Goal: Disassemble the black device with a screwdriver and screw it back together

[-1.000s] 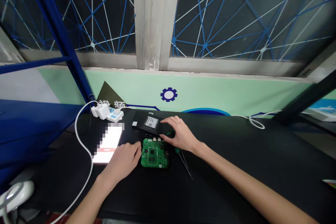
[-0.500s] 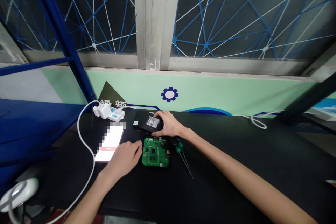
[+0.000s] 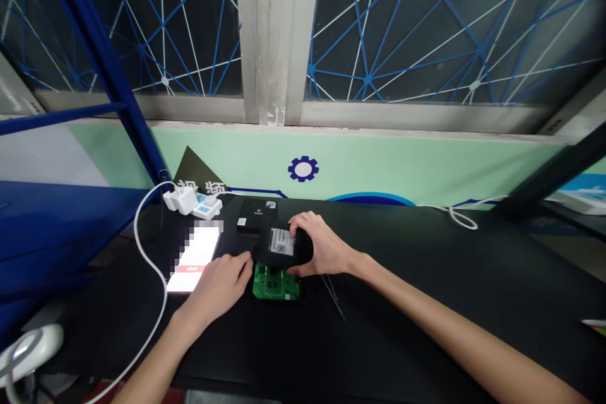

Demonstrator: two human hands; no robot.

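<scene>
On the black tabletop [image 3: 416, 303], the right hand [image 3: 322, 243] clenches a black casing [image 3: 281, 252] over the green circuit board [image 3: 276, 287]; the left hand [image 3: 218, 284] rests beside it, fingers released.

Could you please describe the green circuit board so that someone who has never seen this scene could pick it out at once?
On the black workbench below the pale green wall, look at the person's left hand and right hand. Between them lies a square green circuit board, its far edge hidden by a black labelled casing, the only green board in sight.
</scene>
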